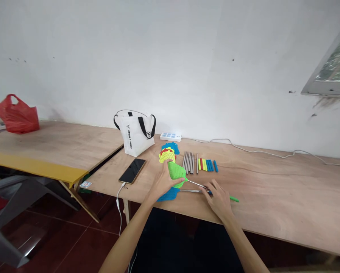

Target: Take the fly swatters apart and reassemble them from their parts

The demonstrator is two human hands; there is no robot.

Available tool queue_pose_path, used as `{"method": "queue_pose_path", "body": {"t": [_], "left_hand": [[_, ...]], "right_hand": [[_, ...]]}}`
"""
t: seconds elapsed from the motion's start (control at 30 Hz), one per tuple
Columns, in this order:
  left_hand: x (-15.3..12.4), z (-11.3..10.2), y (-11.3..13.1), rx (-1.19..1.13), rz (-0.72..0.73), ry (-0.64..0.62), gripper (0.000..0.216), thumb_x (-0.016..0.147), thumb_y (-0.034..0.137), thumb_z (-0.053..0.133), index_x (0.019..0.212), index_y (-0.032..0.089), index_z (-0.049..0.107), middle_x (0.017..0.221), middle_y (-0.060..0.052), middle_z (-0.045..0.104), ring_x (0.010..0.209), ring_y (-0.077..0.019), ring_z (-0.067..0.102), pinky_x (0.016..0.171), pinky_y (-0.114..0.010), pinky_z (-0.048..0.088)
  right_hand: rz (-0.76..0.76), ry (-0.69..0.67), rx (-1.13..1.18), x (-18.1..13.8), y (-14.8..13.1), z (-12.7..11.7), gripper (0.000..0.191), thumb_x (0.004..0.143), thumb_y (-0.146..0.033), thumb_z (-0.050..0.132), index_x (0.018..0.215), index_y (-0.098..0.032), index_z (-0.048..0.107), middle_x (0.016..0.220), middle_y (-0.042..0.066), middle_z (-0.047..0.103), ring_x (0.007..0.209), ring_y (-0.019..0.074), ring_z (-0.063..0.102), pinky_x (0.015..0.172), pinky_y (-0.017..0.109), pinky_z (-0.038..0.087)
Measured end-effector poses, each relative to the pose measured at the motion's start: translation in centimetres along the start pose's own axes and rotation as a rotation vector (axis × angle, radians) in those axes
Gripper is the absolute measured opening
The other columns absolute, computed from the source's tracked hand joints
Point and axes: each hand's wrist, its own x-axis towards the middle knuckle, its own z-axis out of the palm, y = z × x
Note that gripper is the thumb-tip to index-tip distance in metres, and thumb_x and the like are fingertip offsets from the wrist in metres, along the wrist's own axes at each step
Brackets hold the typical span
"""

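My left hand (162, 182) grips the green mesh head of a fly swatter (177, 172) near the table's front edge. My right hand (219, 197) pinches the swatter's metal rod (197, 184), whose green handle tip (234, 199) sticks out to the right. Under it lies a blue swatter (169, 195) with its own metal rod. Just behind are loose mesh heads, yellow (167, 156), red and blue (171, 147). To their right lie several bare metal rods (189, 163) and a row of yellow, red, green and blue handle sleeves (206, 165).
A phone (132, 170) on a white charging cable lies left of my hands. A white tote bag (136, 136) and a power strip (170, 137) stand by the wall. A second wooden table (53, 144) at left holds a red plastic bag (16, 114).
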Motion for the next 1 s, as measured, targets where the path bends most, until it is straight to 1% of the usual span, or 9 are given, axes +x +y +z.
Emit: {"method": "queue_pose_path", "body": {"t": [0.07,0.13,0.2,0.37,0.47,0.57,0.7,0.87,1.0], "left_hand": [[-0.3,0.4,0.2,0.041,-0.007,-0.011,0.092,0.071,0.056,0.083,0.141,0.022,0.034,0.122,-0.012,0.06,0.109,-0.0321,0.064,0.088,-0.043,0.052],[-0.5,0.6,0.5,0.07,0.011,-0.006,0.092,0.072,0.058,0.082,0.142,0.023,0.033,0.129,-0.013,0.058,0.11,-0.0328,0.063,0.087,-0.043,0.052],[-0.7,0.8,0.7,0.093,0.027,-0.002,0.092,0.072,0.059,0.082,0.142,0.024,0.033,0.133,-0.014,0.056,0.113,-0.0335,0.062,0.089,-0.043,0.052],[-1.1,1.7,1.3,0.135,0.03,-0.01,0.093,0.07,0.059,0.082,0.141,0.021,0.036,0.13,-0.015,0.059,0.117,-0.034,0.062,0.092,-0.043,0.051],[-1.4,2.0,1.7,0.152,0.037,-0.003,0.094,0.07,0.057,0.084,0.142,0.022,0.035,0.134,-0.015,0.056,0.122,-0.0344,0.059,0.096,-0.044,0.05],[-1.6,2.2,1.9,0.181,0.034,-0.003,0.095,0.071,0.059,0.083,0.144,0.023,0.034,0.134,-0.014,0.056,0.124,-0.035,0.058,0.099,-0.045,0.049],[-1.6,2.4,1.7,0.18,0.086,-0.01,0.091,0.074,0.057,0.082,0.144,0.024,0.036,0.137,-0.013,0.054,0.126,-0.0351,0.057,0.101,-0.047,0.048],[-1.4,2.4,1.7,0.158,0.16,-0.016,0.09,0.075,0.055,0.083,0.146,0.024,0.036,0.142,-0.014,0.051,0.131,-0.0339,0.053,0.106,-0.047,0.045],[-1.4,2.2,2.0,0.166,0.137,-0.051,0.085,0.079,0.055,0.079,0.145,0.024,0.036,0.14,-0.015,0.053,0.133,-0.0355,0.052,0.103,-0.047,0.045]], "right_hand": [[-0.003,-0.003,-0.019,0.1,-0.1,0.0,0.048,0.106,-0.055,0.039,0.081,-0.02,0.061,0.081,0.001,0.059,0.066,0.0122,0.059,0.056,0.025,0.032],[-0.016,-0.002,-0.05,0.1,-0.2,-0.1,0.05,0.106,-0.056,0.037,0.078,-0.02,0.059,0.078,0.001,0.058,0.062,0.0114,0.057,0.054,0.025,0.028],[-0.047,-0.015,-0.068,0.1,-0.3,0.0,0.051,0.107,-0.054,0.034,0.079,-0.02,0.06,0.079,0.001,0.06,0.061,0.0113,0.057,0.054,0.025,0.026],[-0.129,-0.06,-0.088,0.0,-0.5,0.0,0.047,0.11,-0.043,0.031,0.088,-0.021,0.066,0.082,0.002,0.064,0.065,0.0114,0.059,0.055,0.027,0.023],[-0.163,-0.065,-0.069,0.0,-0.4,0.0,0.046,0.111,-0.04,0.03,0.088,-0.021,0.066,0.08,0.001,0.064,0.065,0.0111,0.059,0.055,0.028,0.022],[-0.197,-0.053,-0.048,-0.1,-0.2,0.0,0.046,0.111,-0.037,0.029,0.087,-0.021,0.065,0.078,0.001,0.063,0.066,0.0109,0.059,0.055,0.028,0.021],[-0.214,-0.037,-0.041,0.0,-0.1,0.1,0.046,0.111,-0.036,0.03,0.083,-0.02,0.062,0.075,0.0,0.062,0.066,0.0107,0.06,0.055,0.028,0.022],[-0.216,-0.035,-0.035,0.0,-0.2,0.0,0.044,0.111,-0.033,0.032,0.08,-0.02,0.061,0.072,0.0,0.062,0.062,0.0104,0.06,0.055,0.028,0.024],[-0.24,-0.016,-0.05,-0.1,-0.3,-0.2,0.041,0.11,-0.03,0.034,0.08,-0.021,0.06,0.071,-0.002,0.062,0.06,0.0102,0.059,0.055,0.027,0.024]]}}
